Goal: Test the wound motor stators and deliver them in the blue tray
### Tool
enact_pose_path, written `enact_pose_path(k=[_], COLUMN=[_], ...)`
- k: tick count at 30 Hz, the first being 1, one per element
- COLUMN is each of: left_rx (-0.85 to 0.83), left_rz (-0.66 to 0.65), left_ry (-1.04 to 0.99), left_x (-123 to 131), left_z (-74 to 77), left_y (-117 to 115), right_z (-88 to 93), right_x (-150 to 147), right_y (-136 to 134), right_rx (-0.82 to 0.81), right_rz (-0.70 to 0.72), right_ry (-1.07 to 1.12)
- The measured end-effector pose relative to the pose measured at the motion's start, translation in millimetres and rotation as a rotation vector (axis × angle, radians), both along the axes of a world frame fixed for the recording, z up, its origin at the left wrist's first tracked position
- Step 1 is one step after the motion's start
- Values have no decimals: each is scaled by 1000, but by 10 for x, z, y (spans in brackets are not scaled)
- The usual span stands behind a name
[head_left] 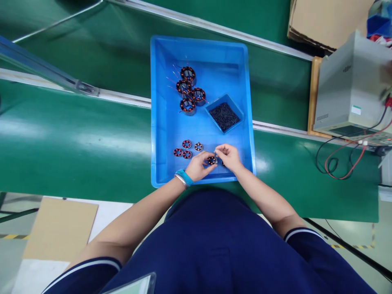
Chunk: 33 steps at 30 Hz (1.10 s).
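Near the front of a blue plastic tray, my left hand grips a small wound motor stator between thumb and fingers. Close above its right side, my right hand is closed in a pinch; whatever sits between the fingertips is too small to make out. Part of another dark piece shows beneath the right hand. Left of my hands lie a stator with copper-coloured windings and several with red windings. Behind the right hand, a small blue box holds many thin black pieces.
Several larger wound stators with loose wire ends cluster at the tray's back left. The tray rests on a green workbench. A grey instrument with red and black leads stands right, cardboard behind it. A metal bar crosses the left.
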<state>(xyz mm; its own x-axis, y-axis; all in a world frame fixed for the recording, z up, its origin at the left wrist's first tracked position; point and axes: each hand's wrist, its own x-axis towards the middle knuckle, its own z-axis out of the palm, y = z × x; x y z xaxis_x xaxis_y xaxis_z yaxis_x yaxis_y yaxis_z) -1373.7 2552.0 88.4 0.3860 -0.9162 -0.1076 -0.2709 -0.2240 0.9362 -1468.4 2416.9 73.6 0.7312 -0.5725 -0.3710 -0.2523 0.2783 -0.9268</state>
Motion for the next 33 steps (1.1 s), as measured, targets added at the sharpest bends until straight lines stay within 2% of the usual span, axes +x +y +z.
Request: enact_pose_path(k=[6, 19, 25, 30, 33], left_rx=[-7, -5, -2, 33, 40], left_rz=[-5, -2, 7, 88, 88], left_ry=[-4, 1, 5, 1, -20], left_x=[0, 5, 4, -3, 0], left_z=[-39, -47, -44, -70, -92], left_y=[21, 10, 10, 14, 21], right_z=[-23, -26, -13, -28, -34], right_x=[-1, 7, -14, -45, -96], right_y=[-1, -2, 1, -12, -20], right_rx=[-34, -2, -29, -63, -100], right_rz=[-13, -31, 31, 113, 149], right_ry=[-3, -15, -23, 11, 13])
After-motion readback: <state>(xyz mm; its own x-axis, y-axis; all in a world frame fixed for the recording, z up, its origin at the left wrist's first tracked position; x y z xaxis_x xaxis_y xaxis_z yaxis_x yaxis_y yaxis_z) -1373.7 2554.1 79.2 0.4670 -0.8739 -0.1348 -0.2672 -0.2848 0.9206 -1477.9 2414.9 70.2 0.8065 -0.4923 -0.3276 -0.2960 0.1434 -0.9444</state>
